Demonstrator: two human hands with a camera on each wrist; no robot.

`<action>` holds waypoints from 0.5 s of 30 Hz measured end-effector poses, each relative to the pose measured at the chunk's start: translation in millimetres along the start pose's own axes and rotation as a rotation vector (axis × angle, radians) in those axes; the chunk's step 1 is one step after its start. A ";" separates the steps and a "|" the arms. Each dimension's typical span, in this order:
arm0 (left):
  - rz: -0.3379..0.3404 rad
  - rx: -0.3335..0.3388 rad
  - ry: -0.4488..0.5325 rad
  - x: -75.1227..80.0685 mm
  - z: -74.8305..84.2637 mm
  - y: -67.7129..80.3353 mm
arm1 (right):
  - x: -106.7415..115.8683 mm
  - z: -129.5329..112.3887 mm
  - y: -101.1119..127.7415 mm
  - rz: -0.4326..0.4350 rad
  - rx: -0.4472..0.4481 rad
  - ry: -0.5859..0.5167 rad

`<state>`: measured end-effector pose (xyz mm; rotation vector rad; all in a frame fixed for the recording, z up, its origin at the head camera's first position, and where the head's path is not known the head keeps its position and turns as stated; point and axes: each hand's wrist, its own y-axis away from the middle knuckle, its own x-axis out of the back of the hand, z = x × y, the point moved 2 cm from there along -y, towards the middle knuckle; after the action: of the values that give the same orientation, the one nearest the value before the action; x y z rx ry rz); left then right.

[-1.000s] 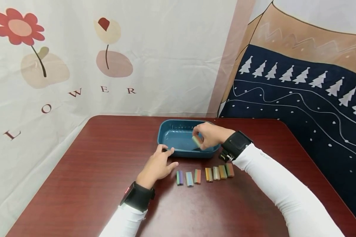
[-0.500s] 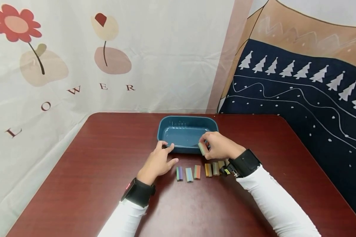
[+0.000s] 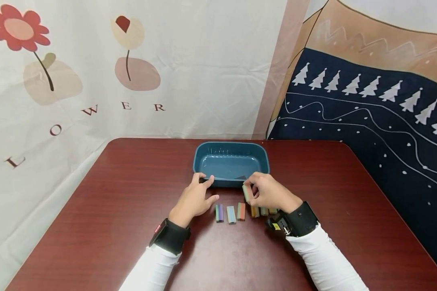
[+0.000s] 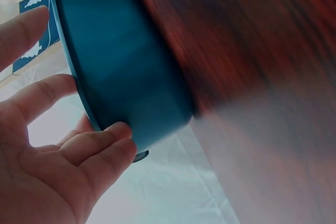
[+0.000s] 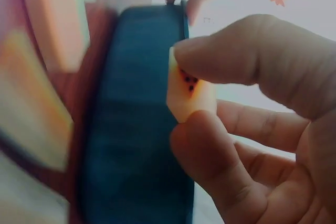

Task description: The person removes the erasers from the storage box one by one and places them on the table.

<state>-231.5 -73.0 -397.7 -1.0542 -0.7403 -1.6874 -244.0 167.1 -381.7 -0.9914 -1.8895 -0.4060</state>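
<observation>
We see the right hand [image 3: 271, 194] pinching a small domino tile [image 3: 246, 193] between thumb and fingertips, just in front of the near rim of the teal tray [image 3: 231, 146] and above the row of tiles [image 3: 236, 211] on the table [image 3: 113, 210]. In the right wrist view the tile [image 5: 190, 88] shows a pale face with dark dots, thumb below and forefinger on top, the tray's wall [image 5: 136, 129] right behind it. The tray itself looks bare inside from the head view; we make out only a glossy bottom with a dark reflection near the front right corner, no tiles in it. The left hand [image 3: 194, 198] rests at the tray's near left corner, fingers relaxed and loosely spread, fingertips touching the rim; the left wrist view shows the left hand's fingers [image 4: 100, 148] against the tray's outer wall [image 4: 126, 77], not curled around it. The row on the table runs left to right: a purple-green piece [image 3: 219, 212], a light blue one [image 3: 231, 214], a red-green one [image 3: 241, 211], then an orange one [image 3: 255, 211] and more tiles partly hidden under the right hand. Both wrists wear black bands [image 3: 170, 238], white sleeves behind. Printed cloth hangs behind the table.
</observation>
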 end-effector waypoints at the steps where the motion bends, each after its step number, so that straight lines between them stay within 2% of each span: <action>1: 0.002 -0.003 -0.004 -0.8 0.0 -0.1 | -2.8 -0.5 0.4 -0.013 -0.009 -0.010; 7: 0.018 -0.009 -0.002 -2.3 1.1 -0.5 | -16.1 -2.3 -6.3 -0.075 -0.023 0.005; 15: 0.018 -0.014 0.009 -1.3 1.5 0.3 | -30.2 2.3 -15.3 -0.091 0.094 0.089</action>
<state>-230.6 -71.3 -398.3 -1.0594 -0.7127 -1.6831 -250.0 145.0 -406.8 -0.8150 -1.8605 -0.4044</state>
